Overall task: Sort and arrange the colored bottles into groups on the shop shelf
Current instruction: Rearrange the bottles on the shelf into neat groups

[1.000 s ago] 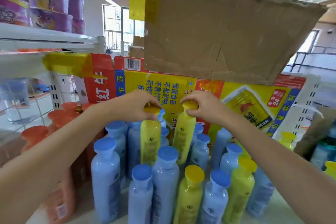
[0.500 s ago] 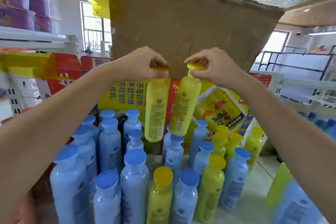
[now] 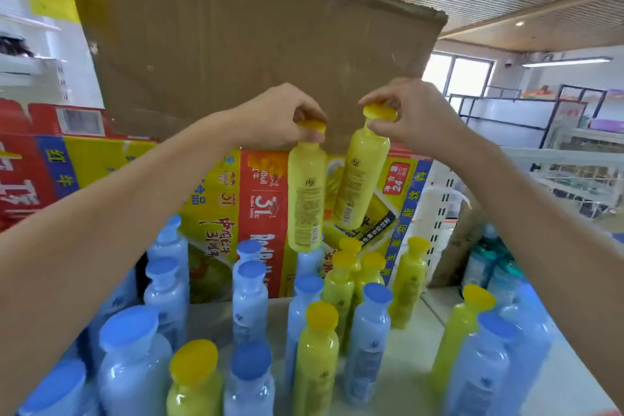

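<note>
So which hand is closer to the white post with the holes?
Right. The right hand, gripping a yellow bottle by its cap, is up and just left of the white post; the left hand, gripping another yellow bottle, is farther left.

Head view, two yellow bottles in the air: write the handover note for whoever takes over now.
Left hand pinches the cap of the first yellow bottle, lifted clear of the shelf.
Right hand pinches the cap of the second yellow bottle, tilted, also in the air.
Done: a yellow cluster stands at the back right.
Left: set both down with that cluster; front yellow bottles stand mixed among the blue bottles and need moving too.
</note>
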`<state>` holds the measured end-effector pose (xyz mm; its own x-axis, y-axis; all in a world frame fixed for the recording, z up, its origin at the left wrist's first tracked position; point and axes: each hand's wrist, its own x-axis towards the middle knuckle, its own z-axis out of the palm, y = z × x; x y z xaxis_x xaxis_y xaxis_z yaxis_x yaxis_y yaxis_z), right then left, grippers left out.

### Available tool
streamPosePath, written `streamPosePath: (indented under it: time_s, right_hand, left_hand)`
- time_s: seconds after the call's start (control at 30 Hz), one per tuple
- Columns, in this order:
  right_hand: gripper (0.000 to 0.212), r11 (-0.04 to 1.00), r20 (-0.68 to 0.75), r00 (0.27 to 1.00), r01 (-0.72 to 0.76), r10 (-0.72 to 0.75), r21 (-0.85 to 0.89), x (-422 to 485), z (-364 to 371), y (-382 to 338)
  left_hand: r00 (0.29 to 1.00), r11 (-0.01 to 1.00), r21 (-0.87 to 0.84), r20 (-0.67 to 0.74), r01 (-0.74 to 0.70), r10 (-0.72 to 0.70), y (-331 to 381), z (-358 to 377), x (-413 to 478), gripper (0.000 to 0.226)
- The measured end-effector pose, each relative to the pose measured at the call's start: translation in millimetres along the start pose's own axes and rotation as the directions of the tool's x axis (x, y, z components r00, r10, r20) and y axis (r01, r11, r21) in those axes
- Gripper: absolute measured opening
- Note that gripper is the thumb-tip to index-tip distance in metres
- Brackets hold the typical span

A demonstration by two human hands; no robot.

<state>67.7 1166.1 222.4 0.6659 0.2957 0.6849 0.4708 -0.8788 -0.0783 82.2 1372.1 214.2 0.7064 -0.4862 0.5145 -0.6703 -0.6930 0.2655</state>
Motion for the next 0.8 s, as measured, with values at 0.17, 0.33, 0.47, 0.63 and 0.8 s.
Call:
streamPosePath:
  time_s: [0.17, 0.33, 0.47, 0.63, 0.8]
  right_hand:
    - [0.033, 0.999, 0.042, 0.999, -0.015, 0.016, -0.03, -7, 5, 34]
    - [0.034, 0.998, 0.151, 0.988, -0.021, 0.028, -0.052, -16, 31, 65]
    - [0.034, 0.999, 0.249, 0.968, -0.012, 0.024, -0.048, -28, 62, 85]
    - [0.036, 0.999, 0.419, 0.908, -0.014, 0.034, -0.05, -45, 98, 98]
    - [0.035, 0.998, 0.528, 0.849, -0.047, 0.025, 0.028, -60, 123, 103]
  left_hand:
    - [0.998, 1.0, 0.002, 0.054, 0.014, -0.014, 5, 32, 17, 0.03]
    - [0.987, 0.998, 0.058, 0.156, 0.024, -0.032, -1, 58, 19, 0.031]
    - [0.958, 0.994, 0.087, 0.273, 0.071, -0.092, -12, 80, 11, 0.034]
    - [0.913, 0.99, 0.066, 0.381, 0.127, -0.143, -29, 114, -6, 0.036]
    - [0.873, 0.985, 0.047, 0.458, 0.168, -0.17, -42, 143, -21, 0.037]
